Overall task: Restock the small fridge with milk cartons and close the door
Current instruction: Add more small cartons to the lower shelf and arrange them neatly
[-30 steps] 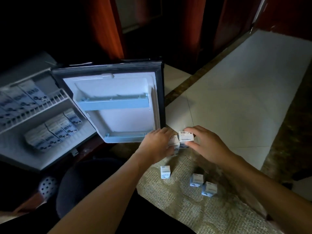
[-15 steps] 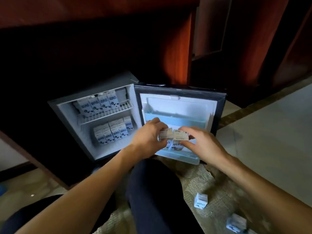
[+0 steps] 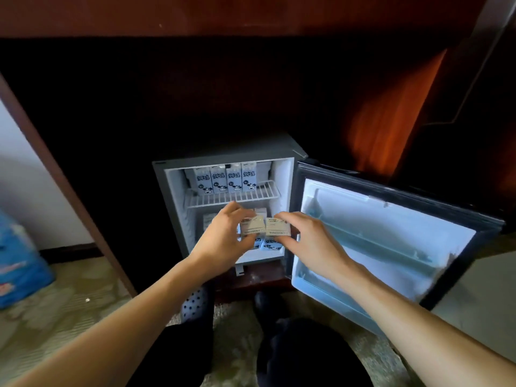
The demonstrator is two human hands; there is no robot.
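The small fridge (image 3: 282,174) stands open in a dark wooden cabinet, its door (image 3: 391,227) swung out to the right. Several white-and-blue milk cartons (image 3: 224,178) line the wire shelf (image 3: 237,198). More cartons stand below, mostly hidden behind my hands. My left hand (image 3: 223,241) grips one carton (image 3: 251,227) and my right hand (image 3: 310,241) grips another carton (image 3: 277,227). Both cartons are held side by side in front of the lower compartment.
A blue package (image 3: 19,263) sits on the floor at the left by the white wall. My dark-clothed legs (image 3: 304,350) and a spotted slipper (image 3: 192,303) are on the woven mat below the fridge. Door shelves (image 3: 371,244) hold nothing visible.
My view has swung left from the floor mat toward the fridge. Both hands have carried the two cartons from the mat up to the lower compartment's opening.
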